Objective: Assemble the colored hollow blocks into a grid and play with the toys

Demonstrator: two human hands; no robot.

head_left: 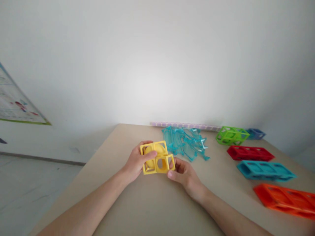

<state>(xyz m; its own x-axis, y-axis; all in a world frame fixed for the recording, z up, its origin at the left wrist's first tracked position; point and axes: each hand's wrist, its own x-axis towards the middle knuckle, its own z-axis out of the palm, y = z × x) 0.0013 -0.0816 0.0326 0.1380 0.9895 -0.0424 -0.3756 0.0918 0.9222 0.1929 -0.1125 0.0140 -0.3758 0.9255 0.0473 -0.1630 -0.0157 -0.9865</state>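
Yellow open-framed cube blocks, joined in a small cluster, are held up over the middle of the table. My left hand grips the cluster from its left side, thumb lying across the front. At the lower right, my right hand pinches the end yellow cube between thumb and fingers. Round openings show in some of the cube faces. Behind the hands lies a loose pile of clear turquoise curved track pieces.
On the right of the table lie joined cube blocks: green, blue, red, teal and orange. A patterned strip runs along the wall. A poster hangs at the left.
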